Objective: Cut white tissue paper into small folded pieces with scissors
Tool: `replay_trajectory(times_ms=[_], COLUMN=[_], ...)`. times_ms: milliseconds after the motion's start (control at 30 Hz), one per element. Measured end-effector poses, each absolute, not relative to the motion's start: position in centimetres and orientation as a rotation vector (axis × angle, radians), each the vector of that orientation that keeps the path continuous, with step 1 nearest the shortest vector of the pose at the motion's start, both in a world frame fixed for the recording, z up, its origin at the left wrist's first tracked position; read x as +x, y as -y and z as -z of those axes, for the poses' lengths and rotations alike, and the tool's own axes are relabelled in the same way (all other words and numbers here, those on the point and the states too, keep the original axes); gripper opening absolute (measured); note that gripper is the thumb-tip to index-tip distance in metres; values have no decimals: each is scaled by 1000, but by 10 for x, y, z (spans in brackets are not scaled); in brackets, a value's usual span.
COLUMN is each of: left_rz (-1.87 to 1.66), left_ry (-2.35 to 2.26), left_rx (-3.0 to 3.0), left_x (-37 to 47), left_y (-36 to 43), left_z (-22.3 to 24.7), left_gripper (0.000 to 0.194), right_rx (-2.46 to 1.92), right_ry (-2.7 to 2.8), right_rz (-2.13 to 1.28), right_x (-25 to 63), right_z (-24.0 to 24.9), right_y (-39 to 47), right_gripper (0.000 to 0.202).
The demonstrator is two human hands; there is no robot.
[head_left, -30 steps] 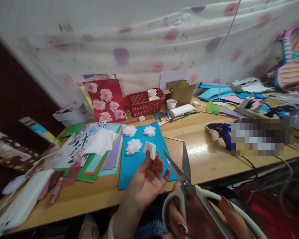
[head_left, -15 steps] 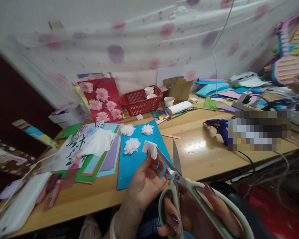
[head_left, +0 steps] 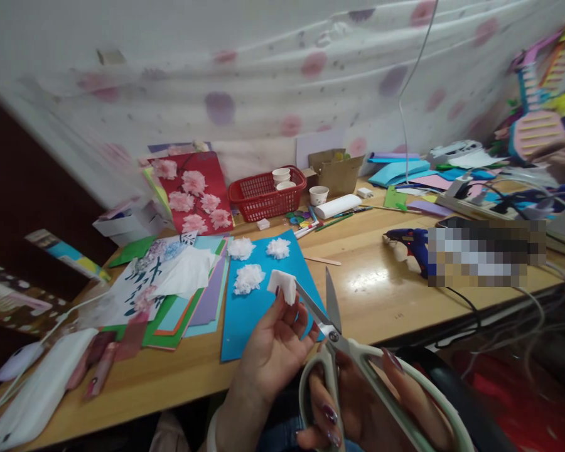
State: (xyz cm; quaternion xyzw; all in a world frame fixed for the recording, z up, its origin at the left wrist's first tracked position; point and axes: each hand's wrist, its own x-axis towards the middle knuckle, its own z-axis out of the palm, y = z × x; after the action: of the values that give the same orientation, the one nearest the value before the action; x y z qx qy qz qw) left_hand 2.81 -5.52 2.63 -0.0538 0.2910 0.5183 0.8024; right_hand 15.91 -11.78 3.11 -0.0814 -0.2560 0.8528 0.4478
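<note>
My left hand (head_left: pixel 275 345) pinches a small folded piece of white tissue (head_left: pixel 283 284) above the lower right of a blue sheet (head_left: pixel 242 323). Large scissors (head_left: pixel 335 339) with pale handles are in my right hand (head_left: pixel 362 402), their blades spread apart. The tip of the left blade meets the right edge of the tissue. Several ruffled white paper flowers (head_left: pixel 249 279) sit on the upper part of the blue sheet.
Coloured papers (head_left: pixel 209 304) lie left, with white tissue on top. Behind stand a red flower picture (head_left: pixel 204 194) and a red basket (head_left: pixel 266 196) with cups. A blue glue gun (head_left: pixel 412 245) and cables are right. Another person's hand (head_left: pixel 562 157) shows at the far right.
The view has shifted slightly. Both hands, the tissue and the spread scissors keep nearly the same positions.
</note>
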Motion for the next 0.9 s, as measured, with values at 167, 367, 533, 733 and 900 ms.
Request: replay_trajectory(times_ms=[167, 367, 533, 733, 900], left_rz=[-1111, -1130, -1170, -1258, -1336], left_ry=[-635, -656, -677, -687, -735], left_rx=[-107, -108, -90, 78, 348], left_x=[28, 28, 30, 24, 13], left_y=[55, 54, 54, 47, 42], left_z=[-27, -26, -28, -25, -25], left_gripper=[2, 2, 6, 17, 25], right_rx=[-209, -218, -167, -257, -228], right_ry=[643, 629, 694, 595, 571], right_rz=[-2143, -2155, -2164, -2207, -2271], right_x=[160, 161, 159, 166, 172], right_z=[-29, -28, -33, -33, -29], right_y=[119, 120, 115, 114, 115], right_gripper=[44, 47, 49, 48, 51])
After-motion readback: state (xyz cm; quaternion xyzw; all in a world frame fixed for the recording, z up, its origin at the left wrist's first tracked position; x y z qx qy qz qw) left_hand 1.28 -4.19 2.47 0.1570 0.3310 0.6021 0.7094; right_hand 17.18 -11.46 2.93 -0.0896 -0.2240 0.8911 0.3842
